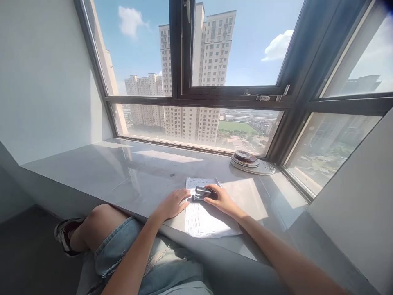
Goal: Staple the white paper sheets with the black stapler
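A black stapler (pixel 203 191) is held over the upper part of white printed sheets (pixel 211 223) on the grey sill. My right hand (pixel 221 200) is closed round the stapler's right end. At the left edge of the sheets is my left hand (pixel 175 203), its thumb and fingers slightly apart and pointing toward the stapler's front end. Its fingertips touch or nearly touch the paper's edge; whether they grip it cannot be made out. A small dark staple strip (pixel 172 175) lies behind my left hand.
Stacked plates or discs (pixel 245 160) stand at the back right of the sill (pixel 92 176), by the window frame (pixel 230 96). A wall rises on the right. My knee and denim-covered legs are below the sill's front edge.
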The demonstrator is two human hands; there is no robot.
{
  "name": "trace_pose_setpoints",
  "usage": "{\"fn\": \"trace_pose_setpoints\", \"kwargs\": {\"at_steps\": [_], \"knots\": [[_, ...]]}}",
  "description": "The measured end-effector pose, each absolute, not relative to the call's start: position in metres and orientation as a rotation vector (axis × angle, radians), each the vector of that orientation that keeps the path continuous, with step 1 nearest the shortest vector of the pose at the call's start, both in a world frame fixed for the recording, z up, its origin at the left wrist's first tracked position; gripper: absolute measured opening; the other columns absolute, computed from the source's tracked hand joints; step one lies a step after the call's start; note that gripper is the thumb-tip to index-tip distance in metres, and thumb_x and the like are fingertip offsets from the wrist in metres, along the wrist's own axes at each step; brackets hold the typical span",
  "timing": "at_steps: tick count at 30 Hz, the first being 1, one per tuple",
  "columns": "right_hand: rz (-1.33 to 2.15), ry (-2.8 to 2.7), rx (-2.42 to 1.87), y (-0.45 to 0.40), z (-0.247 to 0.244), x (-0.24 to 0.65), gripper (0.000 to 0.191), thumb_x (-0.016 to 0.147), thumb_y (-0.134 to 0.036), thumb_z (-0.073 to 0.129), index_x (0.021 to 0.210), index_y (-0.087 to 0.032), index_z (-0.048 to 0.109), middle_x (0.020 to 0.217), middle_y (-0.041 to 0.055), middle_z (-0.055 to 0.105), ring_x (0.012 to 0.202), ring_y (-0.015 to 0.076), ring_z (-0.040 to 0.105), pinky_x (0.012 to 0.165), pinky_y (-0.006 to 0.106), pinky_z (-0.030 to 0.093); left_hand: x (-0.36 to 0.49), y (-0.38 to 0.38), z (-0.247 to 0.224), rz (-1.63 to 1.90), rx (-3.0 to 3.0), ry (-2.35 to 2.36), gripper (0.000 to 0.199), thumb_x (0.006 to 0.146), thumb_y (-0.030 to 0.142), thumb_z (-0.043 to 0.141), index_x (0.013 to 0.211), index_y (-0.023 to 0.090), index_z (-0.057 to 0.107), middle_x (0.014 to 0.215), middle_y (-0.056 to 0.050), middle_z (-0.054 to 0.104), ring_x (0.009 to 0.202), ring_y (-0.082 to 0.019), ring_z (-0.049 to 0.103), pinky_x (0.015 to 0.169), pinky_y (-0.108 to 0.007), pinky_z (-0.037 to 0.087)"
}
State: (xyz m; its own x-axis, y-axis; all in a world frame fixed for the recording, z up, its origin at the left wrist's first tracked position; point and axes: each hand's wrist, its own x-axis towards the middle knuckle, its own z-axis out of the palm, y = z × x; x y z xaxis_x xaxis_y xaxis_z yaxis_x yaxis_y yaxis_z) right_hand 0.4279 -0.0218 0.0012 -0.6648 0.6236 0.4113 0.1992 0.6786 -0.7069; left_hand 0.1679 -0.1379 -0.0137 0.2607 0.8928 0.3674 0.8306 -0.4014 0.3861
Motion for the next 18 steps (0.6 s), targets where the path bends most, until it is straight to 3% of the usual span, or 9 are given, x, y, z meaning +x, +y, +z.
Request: {"fn": "trace_pose_setpoints", "kwargs": {"at_steps": [3, 9, 14, 18], "knots": [[0.810, -2.228, -0.622, -0.024, 0.004, 0.428, 0.032, 0.083, -0.030, 0.070, 0.115, -0.023, 0.067, 0.113, 0.0062, 0.072, 0.103, 0.0250, 0.066, 0.093, 0.038, 0.049, 0.168, -0.137, -0.014, 0.819, 2.416, 1.646, 0.032, 0.099, 0.030, 0.057, 0.131, 0.030, 0.060, 0.145, -0.005, 0.060, 0.134, -0.026, 0.056, 0.114, -0.046, 0.046], [0.791, -2.202, -0.735, -0.023, 0.008, 0.431, 0.020, 0.077, -0.030, 0.075, 0.092, -0.022, 0.066, 0.088, 0.0002, 0.070, 0.079, 0.0193, 0.060, 0.074, 0.030, 0.045, 0.169, -0.140, -0.011, 0.807, 2.423, 1.698, 0.027, 0.099, 0.028, 0.056, 0.126, 0.029, 0.059, 0.141, -0.004, 0.060, 0.130, -0.025, 0.057, 0.111, -0.045, 0.047], [1.056, -1.890, -0.814, -0.020, 0.007, 0.432, 0.027, 0.074, -0.038, 0.079, 0.088, -0.021, 0.063, 0.089, 0.0002, 0.069, 0.084, 0.0205, 0.062, 0.076, 0.030, 0.046, 0.170, -0.142, -0.005, 0.793, 2.420, 1.716, 0.020, 0.098, 0.027, 0.056, 0.117, 0.027, 0.059, 0.136, -0.005, 0.060, 0.126, -0.026, 0.058, 0.106, -0.044, 0.049], [1.402, -1.377, -0.820, -0.012, 0.007, 0.434, 0.036, 0.068, -0.038, 0.082, 0.082, -0.022, 0.053, 0.079, -0.0021, 0.064, 0.071, 0.0172, 0.061, 0.062, 0.027, 0.047, 0.171, -0.144, -0.001, 0.798, 2.364, 1.752, 0.006, 0.097, 0.029, 0.055, 0.103, 0.026, 0.056, 0.118, -0.004, 0.063, 0.109, -0.023, 0.062, 0.096, -0.040, 0.051]]}}
